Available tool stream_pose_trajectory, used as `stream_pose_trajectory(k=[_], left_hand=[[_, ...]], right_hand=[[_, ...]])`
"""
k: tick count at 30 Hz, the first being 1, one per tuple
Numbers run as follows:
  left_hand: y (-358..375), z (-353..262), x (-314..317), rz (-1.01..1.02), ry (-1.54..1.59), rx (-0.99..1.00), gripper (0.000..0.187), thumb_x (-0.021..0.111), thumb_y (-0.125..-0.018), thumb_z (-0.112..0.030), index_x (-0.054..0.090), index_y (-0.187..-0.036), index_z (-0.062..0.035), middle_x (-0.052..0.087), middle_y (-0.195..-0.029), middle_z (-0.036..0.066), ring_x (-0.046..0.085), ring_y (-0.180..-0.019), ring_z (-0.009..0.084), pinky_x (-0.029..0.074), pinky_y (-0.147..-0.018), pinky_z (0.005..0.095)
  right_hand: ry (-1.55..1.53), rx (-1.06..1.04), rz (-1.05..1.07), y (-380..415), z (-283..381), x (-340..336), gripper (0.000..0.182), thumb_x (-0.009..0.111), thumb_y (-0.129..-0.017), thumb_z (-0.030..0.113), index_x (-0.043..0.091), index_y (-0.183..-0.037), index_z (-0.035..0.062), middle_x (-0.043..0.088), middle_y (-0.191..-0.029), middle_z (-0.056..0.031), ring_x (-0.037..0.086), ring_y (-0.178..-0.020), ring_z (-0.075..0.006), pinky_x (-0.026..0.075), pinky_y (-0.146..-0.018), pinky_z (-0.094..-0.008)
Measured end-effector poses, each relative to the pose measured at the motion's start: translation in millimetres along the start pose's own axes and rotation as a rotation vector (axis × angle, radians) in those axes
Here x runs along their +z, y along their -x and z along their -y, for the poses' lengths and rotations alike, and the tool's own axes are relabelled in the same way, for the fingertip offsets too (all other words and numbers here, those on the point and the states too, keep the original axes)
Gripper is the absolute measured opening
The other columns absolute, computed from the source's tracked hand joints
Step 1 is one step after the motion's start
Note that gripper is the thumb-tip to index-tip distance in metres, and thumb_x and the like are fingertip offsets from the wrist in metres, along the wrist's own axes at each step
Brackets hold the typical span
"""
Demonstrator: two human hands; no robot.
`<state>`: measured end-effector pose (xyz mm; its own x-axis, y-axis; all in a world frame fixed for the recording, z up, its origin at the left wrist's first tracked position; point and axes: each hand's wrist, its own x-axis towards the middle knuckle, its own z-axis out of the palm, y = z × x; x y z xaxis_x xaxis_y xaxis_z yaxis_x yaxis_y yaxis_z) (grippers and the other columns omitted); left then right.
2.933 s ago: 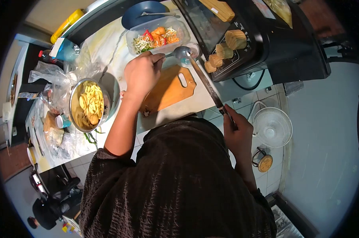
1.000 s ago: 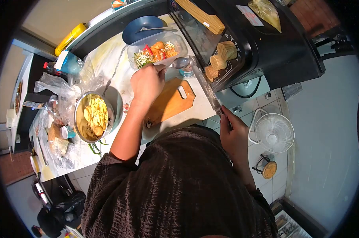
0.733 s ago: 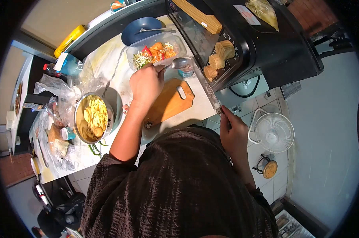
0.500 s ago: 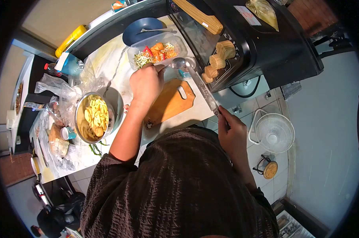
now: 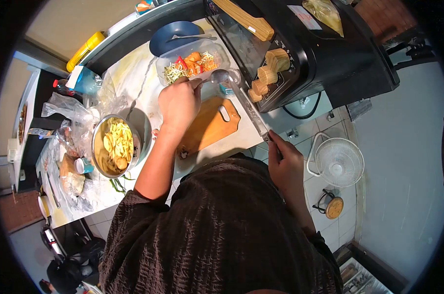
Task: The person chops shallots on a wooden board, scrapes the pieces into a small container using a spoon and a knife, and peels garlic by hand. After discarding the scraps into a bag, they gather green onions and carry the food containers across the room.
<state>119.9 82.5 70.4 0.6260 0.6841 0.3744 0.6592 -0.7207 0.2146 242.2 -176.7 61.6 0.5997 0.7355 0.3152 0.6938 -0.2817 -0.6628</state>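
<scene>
My left hand point(image 5: 179, 103) is closed around the handle of a metal spoon point(image 5: 219, 76). In my right hand point(image 5: 285, 160) is a long knife point(image 5: 249, 109), its blade slanting up and left so that the tip end meets the spoon's bowl. Just beneath that meeting point sits a small clear container point(image 5: 227, 89), partly covered by the blade. Behind my left hand, a clear plastic tub point(image 5: 164, 64) holds shredded vegetables and orange pieces. Between my arms lies a wooden cutting board point(image 5: 209, 127) with a handle slot.
A metal pot point(image 5: 95, 159) of yellow slices stands left of my forearm, beside plastic bags point(image 5: 74, 109). At the back is a dark blue pan point(image 5: 158, 41) with a fork point(image 5: 185, 36) on it. A black oven point(image 5: 325, 54) with wooden knobs borders the counter's right side.
The view has shifted very slightly. Both hands keep their grips, and the spoon and knife remain together in nearly the same place.
</scene>
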Motion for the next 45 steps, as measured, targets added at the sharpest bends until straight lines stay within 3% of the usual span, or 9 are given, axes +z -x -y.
stream_pose_trajectory(k=[4, 10, 17, 27, 34, 37, 41, 42, 45], left_hand=[[-1, 5, -1, -0.082, 0.037, -0.032, 0.013, 0.069, -0.084, -0.020, 0.078, -0.092, -0.0154, 0.069, -0.080, 0.009, 0.067, -0.066, 0.0297, 0.053, -0.061, 0.0412], [-8, 8, -9, -0.042, 0.160, -0.011, 0.013, 0.070, -0.084, -0.019, 0.078, -0.093, -0.0146, 0.068, -0.078, 0.009, 0.066, -0.066, 0.0300, 0.054, -0.063, 0.0400], [-8, 2, 5, -0.050, 0.081, 0.118, 0.013, 0.071, -0.085, -0.022, 0.078, -0.094, -0.0144, 0.069, -0.079, 0.007, 0.067, -0.065, 0.0278, 0.052, -0.061, 0.0389], [-5, 1, 5, -0.016, 0.117, 0.072, 0.013, 0.070, -0.083, -0.019, 0.078, -0.091, -0.0125, 0.069, -0.080, 0.010, 0.067, -0.067, 0.0297, 0.053, -0.065, 0.0395], [20, 28, -13, 0.011, 0.166, -0.195, 0.016, 0.069, -0.089, -0.026, 0.077, -0.098, -0.0163, 0.069, -0.080, 0.010, 0.067, -0.069, 0.0284, 0.051, -0.061, 0.0386], [52, 47, -10, -0.045, 0.354, -0.329, 0.020, 0.069, -0.091, -0.026, 0.075, -0.102, -0.0108, 0.069, -0.078, 0.011, 0.067, -0.064, 0.0231, 0.050, -0.060, 0.0355], [97, 51, -7, 0.049, 0.452, -0.588, 0.027, 0.066, -0.094, -0.024, 0.068, -0.112, -0.0045, 0.062, -0.066, 0.010, 0.058, -0.056, 0.0184, 0.045, -0.056, 0.0335], [108, 48, -5, 0.050, 0.596, -0.666, 0.026, 0.065, -0.095, -0.023, 0.066, -0.113, -0.0042, 0.061, -0.064, 0.010, 0.054, -0.054, 0.0188, 0.044, -0.055, 0.0336], [145, 49, 9, 0.068, 0.537, -0.770, 0.021, 0.063, -0.096, -0.022, 0.064, -0.107, -0.0039, 0.062, -0.066, 0.010, 0.058, -0.057, 0.0195, 0.045, -0.057, 0.0334]], right_hand=[[0.106, 0.034, -0.054, 1, -1, -1, 0.028, 0.066, -0.089, 0.007, 0.067, -0.117, 0.0023, 0.067, -0.087, -0.0143, 0.068, -0.068, -0.0285, 0.055, -0.060, -0.0378], [0.235, 0.046, -0.057, 6, -7, 1, 0.029, 0.068, -0.089, 0.011, 0.067, -0.116, 0.0022, 0.066, -0.097, -0.0129, 0.069, -0.076, -0.0283, 0.057, -0.063, -0.0369], [0.383, -0.018, -0.114, 5, 0, 0, 0.029, 0.071, -0.085, 0.011, 0.069, -0.114, 0.0064, 0.063, -0.097, -0.0083, 0.067, -0.079, -0.0254, 0.056, -0.065, -0.0355], [0.370, -0.049, -0.116, 11, -2, -6, 0.031, 0.073, -0.082, 0.010, 0.070, -0.113, 0.0078, 0.062, -0.098, -0.0077, 0.064, -0.081, -0.0255, 0.054, -0.070, -0.0373], [0.015, 0.165, 0.124, 13, -10, 0, 0.031, 0.071, -0.084, 0.010, 0.066, -0.114, 0.0038, 0.066, -0.095, -0.0143, 0.068, -0.080, -0.0317, 0.055, -0.068, -0.0414], [-0.109, 0.120, 0.212, 15, -19, 12, 0.030, 0.070, -0.085, 0.012, 0.065, -0.113, 0.0024, 0.068, -0.092, -0.0160, 0.068, -0.078, -0.0330, 0.055, -0.068, -0.0410], [-0.124, 0.155, 0.348, 7, -21, 27, 0.027, 0.071, -0.087, 0.017, 0.066, -0.108, 0.0012, 0.068, -0.084, -0.0165, 0.068, -0.075, -0.0331, 0.053, -0.066, -0.0403], [-0.118, 0.170, 0.395, 5, -26, 33, 0.026, 0.070, -0.088, 0.020, 0.066, -0.106, 0.0025, 0.068, -0.082, -0.0155, 0.068, -0.073, -0.0330, 0.053, -0.065, -0.0399], [-0.068, 0.231, 0.542, -7, -32, 43, 0.025, 0.070, -0.089, 0.025, 0.066, -0.103, 0.0052, 0.068, -0.079, -0.0135, 0.067, -0.071, -0.0330, 0.052, -0.063, -0.0393]])
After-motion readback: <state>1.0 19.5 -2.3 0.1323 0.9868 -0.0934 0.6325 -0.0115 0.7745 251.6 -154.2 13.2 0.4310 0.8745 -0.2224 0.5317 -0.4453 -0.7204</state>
